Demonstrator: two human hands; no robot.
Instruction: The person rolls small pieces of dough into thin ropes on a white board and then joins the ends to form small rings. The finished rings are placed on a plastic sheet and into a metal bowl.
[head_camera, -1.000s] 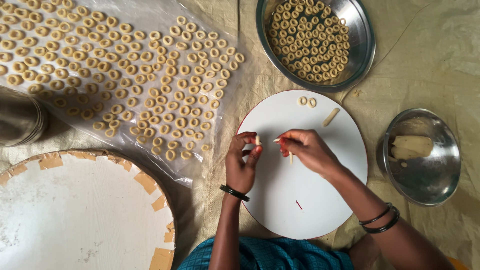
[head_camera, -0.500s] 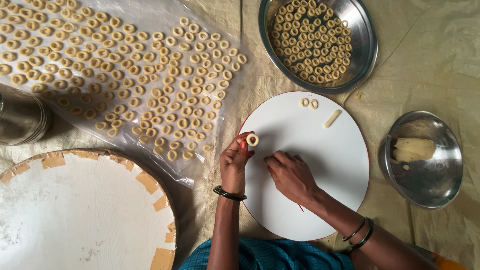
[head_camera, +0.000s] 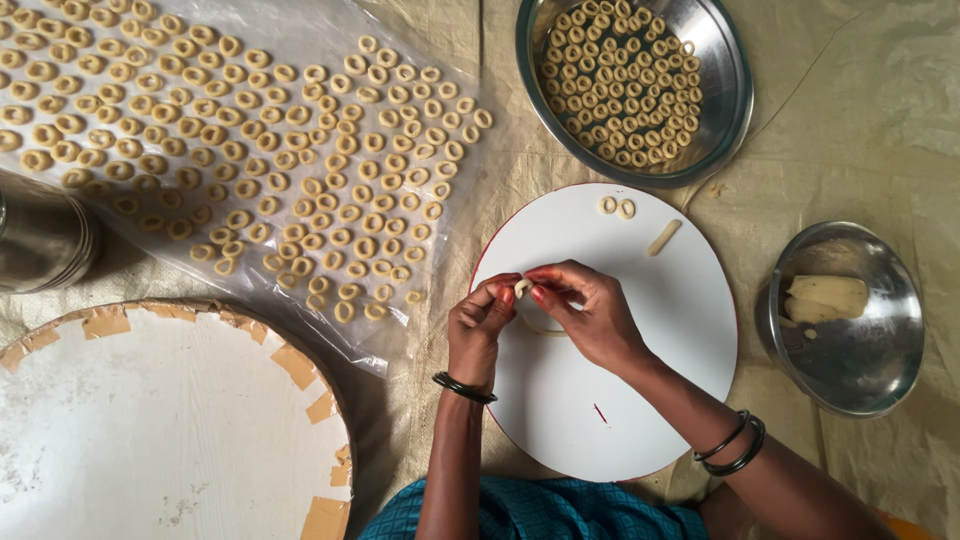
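Note:
My left hand (head_camera: 482, 325) and my right hand (head_camera: 585, 310) meet over the left part of a round white board (head_camera: 640, 340). Together their fingertips pinch a thin pale dough strip (head_camera: 528, 305) that hangs down in a curve between them. Two small dough rings (head_camera: 616, 207) and a short dough stick (head_camera: 663, 237) lie near the board's far edge. A plastic sheet (head_camera: 440, 60) at the upper left carries several rows of dough rings (head_camera: 250, 160).
A steel bowl (head_camera: 735, 90) full of dough rings stands beyond the board. To the right, a smaller steel bowl (head_camera: 890, 370) holds a lump of dough (head_camera: 826, 297). A large round white board (head_camera: 150, 430) with taped rim lies at lower left, a steel vessel (head_camera: 40, 240) at left.
Half a second ago my left hand held a finished ring while my right hand rested on the board. Now both hands have come together on a dough strip.

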